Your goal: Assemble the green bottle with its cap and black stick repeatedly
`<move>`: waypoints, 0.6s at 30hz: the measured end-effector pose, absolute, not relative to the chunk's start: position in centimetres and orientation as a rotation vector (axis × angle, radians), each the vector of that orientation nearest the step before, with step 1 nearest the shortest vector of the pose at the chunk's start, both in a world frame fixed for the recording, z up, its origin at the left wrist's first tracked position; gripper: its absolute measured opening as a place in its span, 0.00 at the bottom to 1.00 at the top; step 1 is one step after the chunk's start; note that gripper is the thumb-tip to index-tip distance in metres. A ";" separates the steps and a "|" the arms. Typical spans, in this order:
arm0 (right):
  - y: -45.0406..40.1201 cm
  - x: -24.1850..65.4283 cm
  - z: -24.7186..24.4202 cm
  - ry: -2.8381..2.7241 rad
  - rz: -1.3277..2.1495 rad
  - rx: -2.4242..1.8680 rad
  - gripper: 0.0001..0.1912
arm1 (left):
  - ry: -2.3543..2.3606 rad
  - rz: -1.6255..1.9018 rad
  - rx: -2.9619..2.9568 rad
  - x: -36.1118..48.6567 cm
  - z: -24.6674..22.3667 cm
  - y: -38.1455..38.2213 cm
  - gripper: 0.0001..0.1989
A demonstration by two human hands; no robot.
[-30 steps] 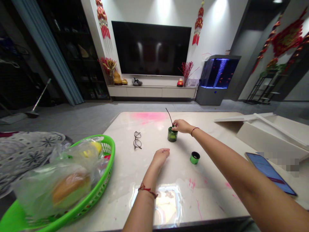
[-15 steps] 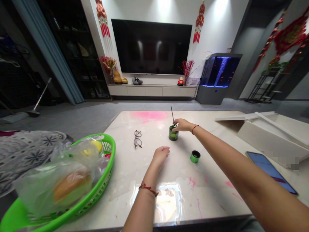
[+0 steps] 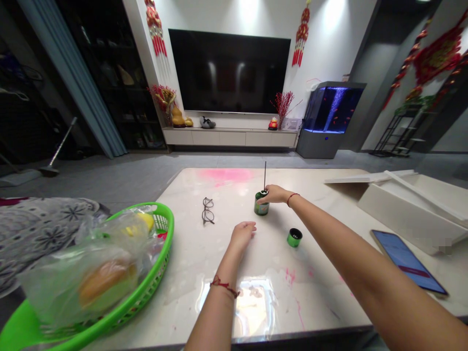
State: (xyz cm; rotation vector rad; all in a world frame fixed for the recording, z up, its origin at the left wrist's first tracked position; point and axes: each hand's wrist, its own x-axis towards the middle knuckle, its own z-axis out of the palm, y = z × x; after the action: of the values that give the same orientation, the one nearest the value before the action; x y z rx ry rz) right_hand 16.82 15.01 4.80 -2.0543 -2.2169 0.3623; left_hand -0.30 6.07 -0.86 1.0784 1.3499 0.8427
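A green glass bottle [image 3: 261, 206] stands on the white table [image 3: 190, 253], a thin dark stick [image 3: 265, 175] rising from its opening. My right hand [image 3: 275, 193] has its fingers wrapped round the bottle's upper part. Nearer to me, my left hand [image 3: 243, 235] rests on the table with its fingers held together and bent; what they hold, if anything, is hidden. A short green cylinder with a dark open top [image 3: 294, 238] stands right of my left hand. Folded-out glasses [image 3: 208, 216] lie to the left of the bottle.
A green basket [image 3: 168, 234] with bagged bread [image 3: 106, 282] fills the left side. On the right lie a phone [image 3: 409, 261] and a white box [image 3: 405, 212] with its lid leaning across it. A television [image 3: 230, 73] hangs on the far wall.
My right hand has lowered slightly and shifted a little left at the bottle. The stick now stands more upright, and the bottle looks turned, with a label showing. My left hand has hardly moved.
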 end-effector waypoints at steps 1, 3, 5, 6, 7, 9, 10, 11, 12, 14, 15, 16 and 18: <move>14.8 16.7 4.6 -2.181 0.355 -2.077 0.35 | 1.350 0.846 1.076 -0.3 -0.9 6.1 0.09; 14.3 16.4 4.4 -2.103 0.335 -2.125 0.38 | 1.349 0.851 1.072 -0.3 -0.9 6.1 0.09; 14.0 16.1 4.2 -2.021 0.327 -2.184 0.40 | 1.348 0.855 1.070 -0.3 -0.9 6.1 0.09; 13.9 16.1 4.1 -1.984 0.333 -2.210 0.40 | 1.349 0.857 1.068 -0.3 -0.9 6.1 0.09; 13.8 16.0 4.0 -1.952 0.355 -2.228 0.40 | 1.350 0.859 1.067 -0.3 -0.8 6.1 0.09; 13.8 16.1 3.8 -1.916 0.447 -2.217 0.41 | 1.354 0.864 1.065 -0.3 -0.7 6.0 0.09; 13.8 16.2 3.6 -1.913 0.503 -2.192 0.41 | 1.357 0.867 1.064 -0.4 -0.7 5.9 0.08; 13.8 16.4 3.4 -1.918 0.552 -2.159 0.41 | 1.360 0.871 1.062 -0.4 -0.6 5.9 0.08; 13.7 16.5 3.2 -1.928 0.578 -2.122 0.41 | 1.364 0.875 1.060 -0.4 -0.6 5.9 0.09; 13.7 16.9 2.5 -1.953 0.560 -2.044 0.38 | 1.370 0.883 1.056 -0.4 -0.6 5.9 0.09; 13.6 17.0 2.2 -1.956 0.535 -2.010 0.36 | 1.373 0.887 1.053 -0.3 -0.6 5.9 0.09; 13.6 17.2 1.9 -1.955 0.514 -1.978 0.34 | 1.375 0.889 1.051 -0.3 -0.6 5.9 0.09; 13.5 17.4 1.4 -1.939 0.492 -1.930 0.32 | 1.378 0.891 1.048 -0.2 -0.7 6.0 0.09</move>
State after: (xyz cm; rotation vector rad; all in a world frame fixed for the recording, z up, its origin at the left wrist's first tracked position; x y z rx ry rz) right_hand 17.38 13.49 1.37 -1.9299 -1.9388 0.4924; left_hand -0.25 5.98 -0.65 1.0477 1.3780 0.8914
